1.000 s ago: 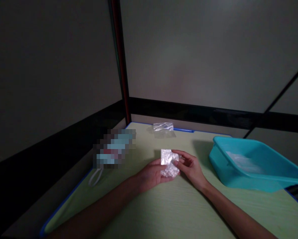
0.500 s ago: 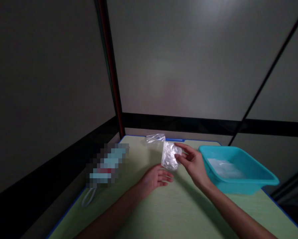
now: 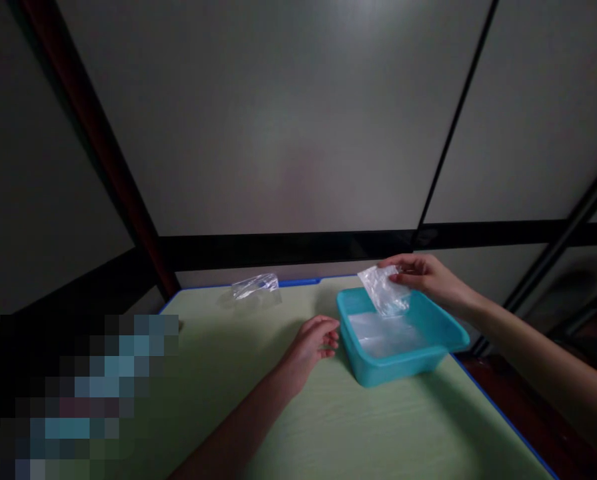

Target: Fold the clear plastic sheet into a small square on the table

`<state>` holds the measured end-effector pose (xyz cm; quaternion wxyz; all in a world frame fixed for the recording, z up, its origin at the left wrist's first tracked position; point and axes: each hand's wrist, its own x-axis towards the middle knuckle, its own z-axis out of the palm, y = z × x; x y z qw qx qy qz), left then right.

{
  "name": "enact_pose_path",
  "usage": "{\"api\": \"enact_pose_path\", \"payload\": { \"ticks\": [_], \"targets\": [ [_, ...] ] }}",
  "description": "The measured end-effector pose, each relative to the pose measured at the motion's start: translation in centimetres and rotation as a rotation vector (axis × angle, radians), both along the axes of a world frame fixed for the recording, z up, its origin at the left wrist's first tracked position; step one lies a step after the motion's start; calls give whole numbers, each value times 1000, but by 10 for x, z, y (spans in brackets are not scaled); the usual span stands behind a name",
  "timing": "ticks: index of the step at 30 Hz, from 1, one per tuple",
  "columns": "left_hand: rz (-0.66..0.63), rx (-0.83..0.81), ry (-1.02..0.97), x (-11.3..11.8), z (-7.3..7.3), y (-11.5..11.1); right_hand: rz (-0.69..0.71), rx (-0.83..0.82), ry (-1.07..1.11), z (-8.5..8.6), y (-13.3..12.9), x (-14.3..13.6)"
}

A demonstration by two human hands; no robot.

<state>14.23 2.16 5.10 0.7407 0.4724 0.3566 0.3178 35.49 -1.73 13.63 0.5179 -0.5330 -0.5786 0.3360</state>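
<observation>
My right hand [image 3: 418, 277] pinches a small, flat, clear plastic packet [image 3: 386, 291] by its upper right edge. What is inside the packet, if anything, I cannot make out. It hangs tilted over the turquoise plastic basin [image 3: 403, 365], where flat, whitish, see-through plastic [image 3: 386, 335] lies on the bottom. Just left of the basin, my left hand [image 3: 316, 343] is over the table with loosely curled fingers, empty and open.
A crumpled clear plastic wrapper [image 3: 255, 287] lies near the back edge of the pale green, blue-edged table [image 3: 298, 427]. A blurred-out bluish object [image 3: 108, 377] is at the left side. Panelled walls [image 3: 288, 133] rise behind the table.
My right hand has carried the plastic packet rightward, from above the middle of the table to over the basin. My left hand stays empty. The camera view has turned to the right.
</observation>
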Motion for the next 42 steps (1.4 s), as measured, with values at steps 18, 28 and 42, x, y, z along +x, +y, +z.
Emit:
{"api": "enact_pose_path", "payload": {
  "ticks": [18,28,42],
  "targets": [
    [-58,-43,-61,14,-7,-12,199,-248,-585,-32,5,35],
    [-56,-115,-145,12,-7,-25,-164,-651,370,-22,-38,11],
    [-104,-89,-170,11,-8,-27,-191,-687,518,-31,-30,3]
  ]
}}
